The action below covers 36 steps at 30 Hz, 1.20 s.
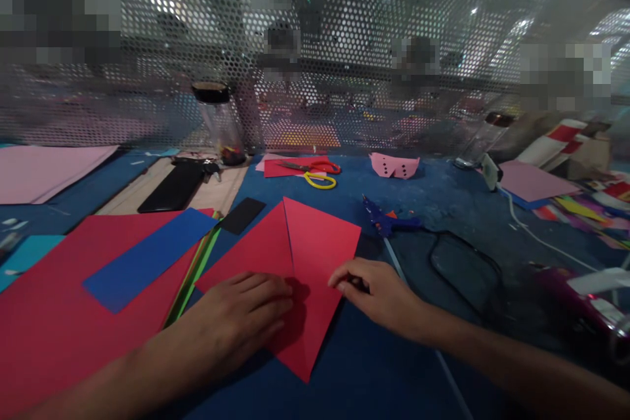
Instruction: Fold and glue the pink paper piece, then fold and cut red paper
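Observation:
A folded sheet of red paper (322,246) lies in front of me, its two flaps meeting along a slit near the middle. My left hand (246,312) rests on the left flap with its fingers stretched out and lying flat. At the paper's right edge my right hand (371,285) is closed, thumb and forefinger pinching the edge. Just beyond the right hand is a blue glue gun (386,220) with a black cord. A small black paper strip (243,216) lies near the sheet's upper left side.
Red-and-yellow scissors (315,172) and a pink paper cutout (394,166) lie farther back. Left are a blue strip (150,259), a larger red sheet (59,328) and a black phone (172,187). A jar (224,125) stands before the perforated metal screen (315,26). Paper scraps (585,210) lie right.

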Tool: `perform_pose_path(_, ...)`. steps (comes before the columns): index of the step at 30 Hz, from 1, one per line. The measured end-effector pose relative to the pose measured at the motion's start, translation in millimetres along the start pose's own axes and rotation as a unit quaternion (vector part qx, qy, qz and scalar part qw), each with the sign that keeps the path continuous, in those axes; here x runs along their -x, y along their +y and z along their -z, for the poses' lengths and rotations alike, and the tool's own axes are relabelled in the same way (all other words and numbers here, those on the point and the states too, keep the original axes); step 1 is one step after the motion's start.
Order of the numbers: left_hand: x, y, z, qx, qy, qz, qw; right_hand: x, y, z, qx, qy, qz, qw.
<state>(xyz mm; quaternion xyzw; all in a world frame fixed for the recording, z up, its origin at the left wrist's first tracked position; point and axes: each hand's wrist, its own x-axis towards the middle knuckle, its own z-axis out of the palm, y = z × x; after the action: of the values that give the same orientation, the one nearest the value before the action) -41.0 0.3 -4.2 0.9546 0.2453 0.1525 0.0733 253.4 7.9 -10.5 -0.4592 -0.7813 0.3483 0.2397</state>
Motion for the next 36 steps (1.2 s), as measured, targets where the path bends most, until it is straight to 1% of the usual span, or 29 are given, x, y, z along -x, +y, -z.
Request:
perform_pose_path(5, 2, -3, -3.3, -0.004, 0.000, -0.007, 1.000, 1, -4, 3, 0.000, -0.017, -0.009, 1.000)
perform_pose_path(9, 3, -4, -5.1, -0.010, 0.007, -0.014, 1.000, 2, -5, 4, -0.005, -0.015, -0.005, 1.000)
perform_pose_path(13, 3, -3, -2.7, -0.022, -0.005, -0.016, 1.000, 2, -5, 5, 0.000, -0.011, 0.003, 1.000)
perform_pose_path(20, 3, 4, -1.5, 0.022, -0.001, -0.076, 0.997, 2, -5, 1, 0.012, 0.005, 0.005, 1.000)
perform_pose_path(23, 3, 6, -2.4, 0.024, -0.005, -0.090, 0.996, 3, -4, 0, 0.019, 0.007, 0.001, 1.000)
perform_pose_path(27, 1, 8, -3.9, 0.022, -0.002, -0.082, 0.996, 3, -3, 1, 0.041, 0.000, 0.009, 0.999)
perform_pose_path(31, -1, 9, -3.4, 0.020, -0.014, -0.080, 0.997, 2, -4, 0, 0.055, -0.007, 0.006, 0.998)
perform_pose_path(36, 0, 8, -2.8, 0.037, -0.002, -0.076, 0.996, 3, -6, 0, 0.066, -0.017, -0.007, 0.998)
